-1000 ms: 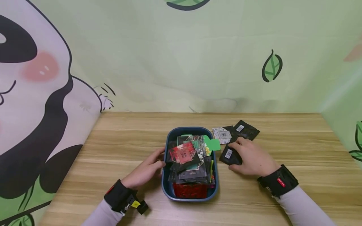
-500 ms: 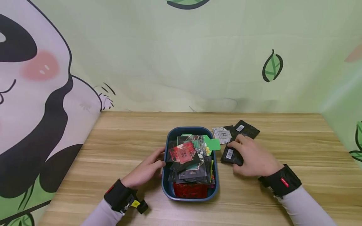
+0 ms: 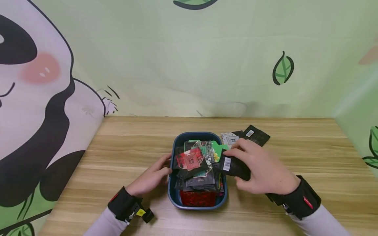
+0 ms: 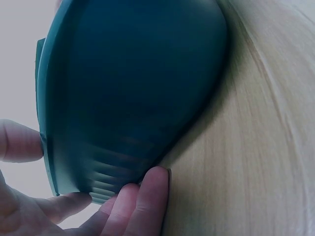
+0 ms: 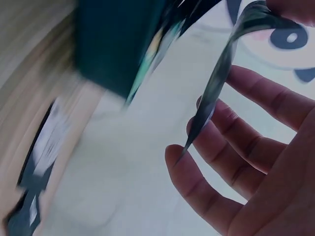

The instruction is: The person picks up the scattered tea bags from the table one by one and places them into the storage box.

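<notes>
My right hand (image 3: 264, 165) pinches a flat black sachet (image 3: 236, 167) with a white barcode label, between thumb and fingertips. This sachet overlaps the right rim of a dark blue bin (image 3: 197, 207) in the head view. From the right wrist camera, the sachet (image 5: 216, 83) is seen edge-on and bent, off the table. My left hand (image 3: 149, 178) rests against the bin's left side, and its fingers touch the outer wall (image 4: 133, 88) in the left wrist view. Several sachets fill the bin, a red flowered one (image 3: 191, 161) on top.
A white-patterned sachet (image 3: 230, 137) and another black sachet (image 3: 256, 135) lie on the wooden table (image 3: 141, 137) behind my right hand. A green packet (image 3: 218, 150) sticks out over the bin's right rim. A printed panda backdrop (image 3: 177, 65) rises behind the table.
My right hand has picked the black sachet up from the table and brought it left to the bin's right rim. The left hand has stayed on the bin.
</notes>
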`<act>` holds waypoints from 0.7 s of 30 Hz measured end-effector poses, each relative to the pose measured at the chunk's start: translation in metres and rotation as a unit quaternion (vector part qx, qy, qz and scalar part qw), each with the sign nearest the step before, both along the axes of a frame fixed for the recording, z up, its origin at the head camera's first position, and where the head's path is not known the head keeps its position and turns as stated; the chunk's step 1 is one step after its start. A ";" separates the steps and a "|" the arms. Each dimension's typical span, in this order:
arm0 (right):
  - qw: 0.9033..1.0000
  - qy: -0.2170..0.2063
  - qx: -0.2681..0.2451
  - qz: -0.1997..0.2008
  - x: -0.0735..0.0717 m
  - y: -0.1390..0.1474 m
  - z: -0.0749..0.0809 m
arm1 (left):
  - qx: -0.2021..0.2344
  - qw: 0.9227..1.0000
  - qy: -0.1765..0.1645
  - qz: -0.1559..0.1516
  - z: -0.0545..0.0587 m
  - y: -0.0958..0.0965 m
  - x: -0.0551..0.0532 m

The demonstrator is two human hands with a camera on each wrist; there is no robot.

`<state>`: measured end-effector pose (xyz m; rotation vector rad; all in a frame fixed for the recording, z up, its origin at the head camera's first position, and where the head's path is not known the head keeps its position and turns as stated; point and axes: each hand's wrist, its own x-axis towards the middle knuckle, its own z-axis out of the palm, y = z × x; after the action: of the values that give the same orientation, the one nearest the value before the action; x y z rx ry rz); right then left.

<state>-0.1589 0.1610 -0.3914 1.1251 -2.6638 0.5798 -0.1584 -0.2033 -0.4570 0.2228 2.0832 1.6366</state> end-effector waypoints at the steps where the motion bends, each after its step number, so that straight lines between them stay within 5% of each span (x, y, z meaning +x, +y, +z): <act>1: 1.000 0.002 -0.004 0.011 0.003 -0.006 0.002 | 0.001 1.000 0.000 0.000 0.000 0.000 0.000; 13: 0.995 0.024 -0.026 0.090 0.009 -0.066 0.029 | -0.001 1.000 0.001 0.005 0.001 -0.001 0.000; 21: 0.993 0.008 -0.014 0.120 0.006 -0.083 0.031 | 0.003 1.000 -0.004 0.002 0.001 -0.002 0.000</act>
<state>-0.1533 0.0777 -0.3607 1.4464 -2.5162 0.6410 -0.1586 -0.2055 -0.4562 0.2131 2.0741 1.6432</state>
